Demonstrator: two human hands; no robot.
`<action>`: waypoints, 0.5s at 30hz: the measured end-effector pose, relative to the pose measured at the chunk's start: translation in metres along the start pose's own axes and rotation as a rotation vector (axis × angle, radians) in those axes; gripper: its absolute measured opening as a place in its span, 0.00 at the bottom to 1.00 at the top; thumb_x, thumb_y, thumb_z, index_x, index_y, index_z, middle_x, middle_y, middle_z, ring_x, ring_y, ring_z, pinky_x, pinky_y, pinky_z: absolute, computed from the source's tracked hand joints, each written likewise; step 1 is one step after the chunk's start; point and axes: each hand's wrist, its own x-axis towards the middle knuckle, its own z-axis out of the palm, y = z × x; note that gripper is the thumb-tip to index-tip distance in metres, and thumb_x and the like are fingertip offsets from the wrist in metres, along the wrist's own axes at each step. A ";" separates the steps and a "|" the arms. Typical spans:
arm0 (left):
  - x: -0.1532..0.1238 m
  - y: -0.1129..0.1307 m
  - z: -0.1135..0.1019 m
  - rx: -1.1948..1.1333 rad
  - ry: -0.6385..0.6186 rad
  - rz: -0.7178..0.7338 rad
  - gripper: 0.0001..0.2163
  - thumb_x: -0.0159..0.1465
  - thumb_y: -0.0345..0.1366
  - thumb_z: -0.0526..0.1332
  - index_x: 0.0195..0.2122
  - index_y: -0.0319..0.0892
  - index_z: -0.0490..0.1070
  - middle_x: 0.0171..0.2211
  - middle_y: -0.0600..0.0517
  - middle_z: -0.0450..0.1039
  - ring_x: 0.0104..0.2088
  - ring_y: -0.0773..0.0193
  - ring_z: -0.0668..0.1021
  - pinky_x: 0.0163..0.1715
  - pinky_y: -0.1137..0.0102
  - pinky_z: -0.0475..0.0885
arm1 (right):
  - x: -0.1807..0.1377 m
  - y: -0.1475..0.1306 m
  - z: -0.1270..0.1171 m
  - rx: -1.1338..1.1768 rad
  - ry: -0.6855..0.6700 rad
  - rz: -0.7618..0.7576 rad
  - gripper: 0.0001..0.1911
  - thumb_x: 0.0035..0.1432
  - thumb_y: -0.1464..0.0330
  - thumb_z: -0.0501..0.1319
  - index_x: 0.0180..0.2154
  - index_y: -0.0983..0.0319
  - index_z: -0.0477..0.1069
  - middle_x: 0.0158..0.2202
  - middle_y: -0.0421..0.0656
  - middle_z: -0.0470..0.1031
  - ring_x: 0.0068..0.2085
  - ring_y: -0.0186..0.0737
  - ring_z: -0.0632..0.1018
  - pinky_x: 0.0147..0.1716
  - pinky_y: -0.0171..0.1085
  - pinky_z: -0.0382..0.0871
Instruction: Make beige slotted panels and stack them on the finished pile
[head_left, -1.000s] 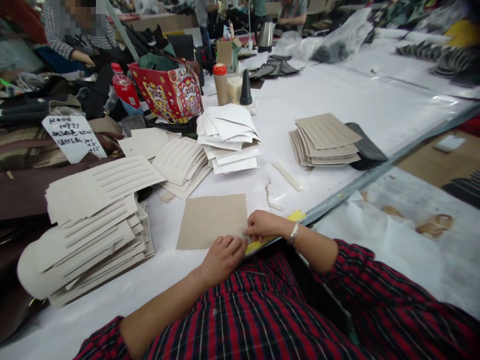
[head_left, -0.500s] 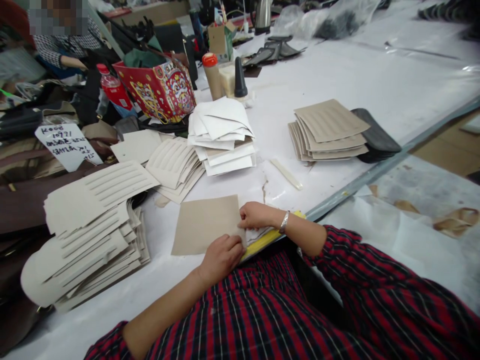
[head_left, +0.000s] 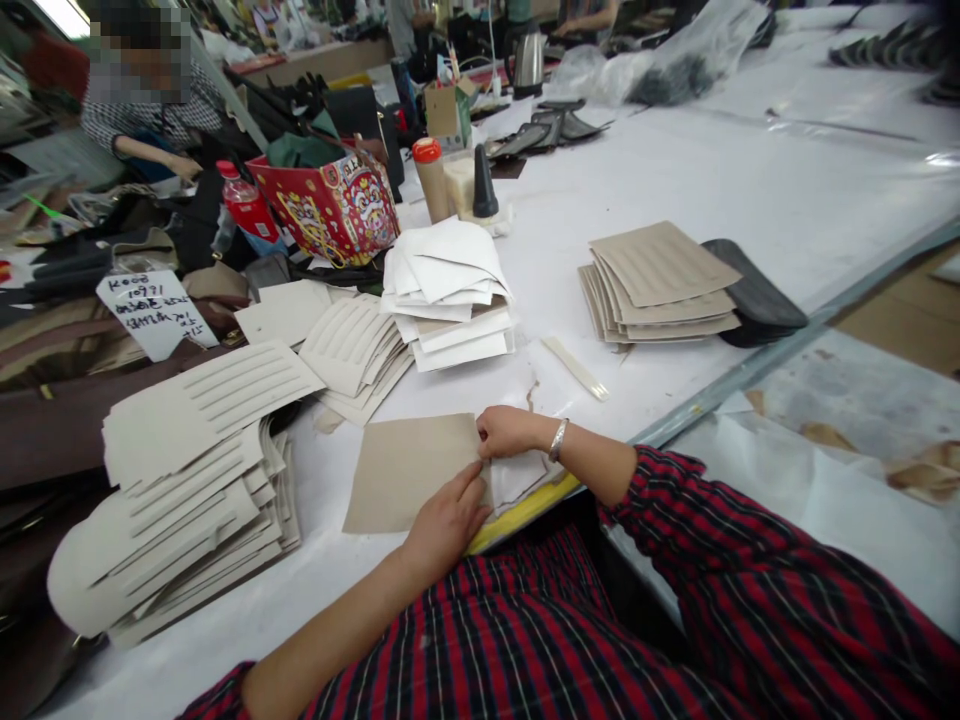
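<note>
A flat tan rectangular sheet (head_left: 409, 470), perhaps leather or lining, lies on the white table in front of me. At its upper right edge my right hand (head_left: 511, 430) is closed, thumb and fingers pinching the edge. My left hand (head_left: 448, 515) rests over the lower right edge, its fingers stretched toward the right fingertips; its thumb is hidden. Just right of the sheet, partly beneath my right wrist, is a whitish crumpled piece (head_left: 517, 478). A yellow strip (head_left: 521, 512) runs along the table edge below it.
Grey-beige ribbed pieces (head_left: 202, 470) are piled at left. White pieces (head_left: 450, 290) and ribbed tan pieces (head_left: 660, 270) stand in stacks beyond my hands. A pale flat stick (head_left: 574, 368) lies between. Farther back are a red bag (head_left: 330, 205), a bottle (head_left: 251, 210) and a person (head_left: 157, 110).
My left fingers have straightened and slid up the sheet's right edge, closer to my right hand. The right hand keeps its pinch there. The view has tilted slightly upward.
</note>
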 end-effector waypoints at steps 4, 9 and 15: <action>-0.003 0.002 0.002 0.029 0.020 -0.016 0.10 0.64 0.38 0.48 0.41 0.40 0.64 0.49 0.44 0.63 0.49 0.60 0.68 0.48 0.65 0.66 | -0.001 0.000 -0.004 0.116 -0.125 0.023 0.13 0.44 0.64 0.57 0.26 0.67 0.73 0.18 0.42 0.71 0.19 0.32 0.70 0.20 0.29 0.59; -0.006 0.003 0.004 0.049 -0.025 -0.053 0.12 0.65 0.40 0.46 0.33 0.42 0.65 0.37 0.49 0.66 0.39 0.62 0.70 0.42 0.67 0.67 | -0.004 -0.012 -0.003 0.261 -0.194 -0.029 0.11 0.43 0.65 0.58 0.25 0.67 0.72 0.16 0.39 0.69 0.17 0.28 0.66 0.19 0.29 0.58; -0.006 0.002 0.006 0.096 0.011 -0.005 0.12 0.65 0.39 0.46 0.32 0.40 0.65 0.37 0.49 0.66 0.38 0.62 0.69 0.40 0.67 0.67 | 0.003 0.000 -0.001 0.108 -0.096 -0.017 0.09 0.41 0.68 0.57 0.23 0.67 0.72 0.18 0.40 0.70 0.19 0.29 0.66 0.19 0.29 0.56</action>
